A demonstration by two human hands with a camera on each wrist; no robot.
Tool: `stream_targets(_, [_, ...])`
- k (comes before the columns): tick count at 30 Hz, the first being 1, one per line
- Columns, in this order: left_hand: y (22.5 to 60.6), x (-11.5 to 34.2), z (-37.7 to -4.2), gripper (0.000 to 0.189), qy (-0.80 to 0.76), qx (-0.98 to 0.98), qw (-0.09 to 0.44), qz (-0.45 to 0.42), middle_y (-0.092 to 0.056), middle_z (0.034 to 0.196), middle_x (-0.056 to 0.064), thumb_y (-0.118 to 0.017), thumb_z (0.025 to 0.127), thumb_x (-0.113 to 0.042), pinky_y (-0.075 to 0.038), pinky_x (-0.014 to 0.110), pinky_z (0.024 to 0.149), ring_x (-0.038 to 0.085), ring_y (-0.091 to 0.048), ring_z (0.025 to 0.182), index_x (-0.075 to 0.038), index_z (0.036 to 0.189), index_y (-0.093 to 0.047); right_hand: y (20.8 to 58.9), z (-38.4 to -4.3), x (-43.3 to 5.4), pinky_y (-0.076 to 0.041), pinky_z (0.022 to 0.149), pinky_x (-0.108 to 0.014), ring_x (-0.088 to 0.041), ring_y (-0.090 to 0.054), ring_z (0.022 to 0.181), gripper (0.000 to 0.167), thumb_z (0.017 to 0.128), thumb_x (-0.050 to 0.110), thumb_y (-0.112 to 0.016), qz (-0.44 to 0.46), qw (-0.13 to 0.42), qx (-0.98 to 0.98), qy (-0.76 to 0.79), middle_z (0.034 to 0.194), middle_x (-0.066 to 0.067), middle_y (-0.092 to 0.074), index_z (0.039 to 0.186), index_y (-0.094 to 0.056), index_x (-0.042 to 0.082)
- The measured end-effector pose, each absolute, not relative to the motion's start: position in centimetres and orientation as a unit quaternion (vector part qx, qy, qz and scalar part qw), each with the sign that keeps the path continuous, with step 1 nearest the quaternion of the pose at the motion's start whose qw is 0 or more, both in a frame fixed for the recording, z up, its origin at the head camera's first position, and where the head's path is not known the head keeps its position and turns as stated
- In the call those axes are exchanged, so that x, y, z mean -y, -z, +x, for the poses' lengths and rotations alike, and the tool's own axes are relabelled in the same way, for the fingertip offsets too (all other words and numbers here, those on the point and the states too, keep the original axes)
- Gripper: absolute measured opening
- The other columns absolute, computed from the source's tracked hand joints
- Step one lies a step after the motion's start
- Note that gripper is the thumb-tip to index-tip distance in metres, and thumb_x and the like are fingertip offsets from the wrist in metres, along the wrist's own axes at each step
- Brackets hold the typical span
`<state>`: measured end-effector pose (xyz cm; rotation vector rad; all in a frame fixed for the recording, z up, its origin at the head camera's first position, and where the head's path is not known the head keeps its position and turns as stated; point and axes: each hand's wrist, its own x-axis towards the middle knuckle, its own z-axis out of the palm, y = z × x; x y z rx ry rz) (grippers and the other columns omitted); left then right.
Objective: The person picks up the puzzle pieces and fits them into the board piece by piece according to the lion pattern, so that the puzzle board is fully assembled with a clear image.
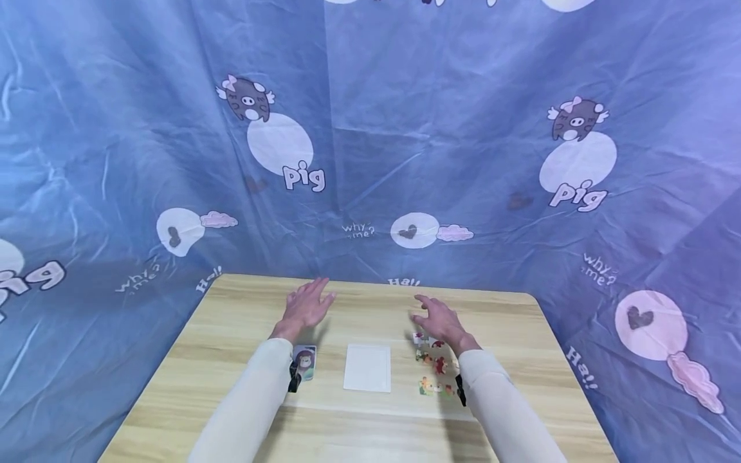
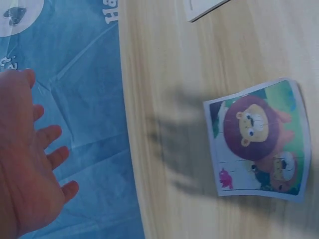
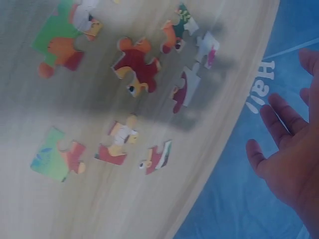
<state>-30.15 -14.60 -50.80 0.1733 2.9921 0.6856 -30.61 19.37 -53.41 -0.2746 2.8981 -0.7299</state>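
Both hands hover over the far part of the table, holding nothing. My left hand (image 1: pixel 305 305) has its fingers spread, above and beyond a picture card (image 2: pixel 259 142) with two lions on it. My right hand (image 1: pixel 441 321), fingers loosely bent, is above the far side of several loose jigsaw pieces (image 3: pixel 137 64). Those pieces lie apart from one another, in red, orange, green and white. Between the two arms lies a white rectangular puzzle tray (image 1: pixel 367 368), flat on the table. The right forearm hides some of the pieces in the head view.
The light wooden table (image 1: pixel 359 437) has rounded far corners. A blue cloth (image 1: pixel 370 128) printed with pigs and clouds hangs behind it and along both sides. Each wrist wears a dark strap.
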Motion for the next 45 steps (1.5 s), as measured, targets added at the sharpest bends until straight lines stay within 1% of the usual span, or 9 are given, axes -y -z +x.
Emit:
stream_targets(4, [51.3, 14.6, -29.8, 0.061, -0.231, -0.971, 0.029, 0.06, -0.026, 0.16, 0.007, -0.033, 0.1, -0.051, -0.017, 0.062, 0.116, 0.037, -0.026, 0.145, -0.02, 0.153, -0.027, 53.7, -30.4, -19.6, -0.031, 0.106, -0.065, -0.04, -0.05, 0.127, 0.058, 0.095, 0.036, -0.056, -0.095, 0.082, -0.956, 0.264, 0.135, -0.016, -0.056, 0.147, -0.04, 0.017])
stream_targets(10, [52.7, 14.2, -29.0, 0.059, -0.245, -0.966, 0.027, 0.078, -0.033, 0.157, 0.008, -0.039, 0.1, -0.047, -0.019, 0.058, 0.117, 0.035, -0.029, 0.144, -0.017, 0.15, -0.034, 54.6, -29.9, -20.2, -0.043, 0.098, -0.057, -0.037, -0.055, 0.12, 0.054, 0.095, 0.032, -0.057, -0.097, 0.089, -0.95, 0.284, 0.133, -0.016, -0.057, 0.144, -0.044, 0.015])
stream_targets(13, [53.3, 14.0, -28.5, 0.057, -0.258, -0.962, 0.025, 0.081, -0.037, 0.155, 0.007, -0.042, 0.099, -0.047, -0.02, 0.058, 0.117, 0.034, -0.032, 0.143, -0.018, 0.148, -0.037, 54.9, -29.8, -20.3, -0.045, 0.097, -0.056, -0.037, -0.056, 0.119, 0.053, 0.094, 0.03, -0.058, -0.101, 0.087, -0.947, 0.291, 0.132, -0.017, -0.058, 0.144, -0.046, 0.015])
stream_targets(19, [54.5, 13.8, -27.6, 0.056, -0.27, -0.958, 0.029, 0.088, -0.04, 0.154, 0.004, -0.043, 0.099, -0.047, -0.021, 0.056, 0.117, 0.032, -0.034, 0.142, -0.018, 0.147, -0.039, 55.6, -29.4, -20.6, -0.045, 0.098, -0.056, -0.038, -0.056, 0.119, 0.053, 0.094, 0.029, -0.06, -0.103, 0.095, -0.941, 0.309, 0.133, -0.017, -0.058, 0.143, -0.047, 0.013])
stream_targets(23, [55.3, 13.5, -26.8, 0.054, -0.278, -0.954, 0.036, 0.109, -0.04, 0.153, 0.005, -0.045, 0.099, -0.042, -0.022, 0.057, 0.116, 0.033, -0.035, 0.142, -0.016, 0.147, -0.04, 56.2, -29.1, -20.8, -0.045, 0.099, -0.056, -0.036, -0.058, 0.116, 0.052, 0.093, 0.029, -0.062, -0.102, 0.098, -0.942, 0.304, 0.131, -0.016, -0.059, 0.141, -0.049, 0.013])
stream_targets(27, [56.1, 13.4, -26.1, 0.055, -0.275, -0.953, 0.043, 0.122, -0.039, 0.154, 0.006, -0.044, 0.1, -0.043, -0.022, 0.058, 0.116, 0.032, -0.035, 0.142, -0.016, 0.147, -0.039, 56.7, -28.9, -20.8, -0.044, 0.1, -0.057, -0.035, -0.058, 0.116, 0.052, 0.092, 0.029, -0.062, -0.097, 0.105, -0.941, 0.307, 0.13, -0.015, -0.059, 0.14, -0.05, 0.015])
stream_targets(32, [57.1, 13.4, -25.3, 0.055, -0.277, -0.951, 0.038, 0.133, -0.038, 0.154, 0.006, -0.046, 0.099, -0.042, -0.021, 0.059, 0.116, 0.032, -0.035, 0.142, -0.015, 0.146, -0.04, 57.0, -28.9, -20.6, -0.046, 0.098, -0.055, -0.032, -0.059, 0.113, 0.048, 0.092, 0.028, -0.063, -0.099, 0.103, -0.943, 0.302, 0.124, -0.012, -0.062, 0.138, -0.052, 0.015])
stream_targets(37, [58.1, 13.4, -24.5, 0.057, -0.268, -0.949, 0.04, 0.159, -0.037, 0.155, 0.009, -0.046, 0.098, -0.043, -0.021, 0.058, 0.116, 0.033, -0.034, 0.142, -0.014, 0.146, -0.04, 57.7, -29.0, -20.5, -0.048, 0.096, -0.052, -0.029, -0.061, 0.108, 0.049, 0.088, 0.022, -0.067, -0.109, 0.096, -0.946, 0.289, 0.117, -0.009, -0.065, 0.135, -0.055, 0.014])
stream_targets(45, [59.0, 13.1, -23.4, 0.059, -0.266, -0.948, 0.051, 0.168, -0.036, 0.156, 0.006, -0.046, 0.097, -0.048, -0.022, 0.055, 0.117, 0.031, -0.033, 0.143, -0.017, 0.147, -0.04, 58.4, -29.1, -20.7, -0.047, 0.098, -0.051, -0.03, -0.06, 0.112, 0.051, 0.085, 0.018, -0.069, -0.105, 0.098, -0.95, 0.278, 0.122, -0.013, -0.064, 0.134, -0.056, 0.014])
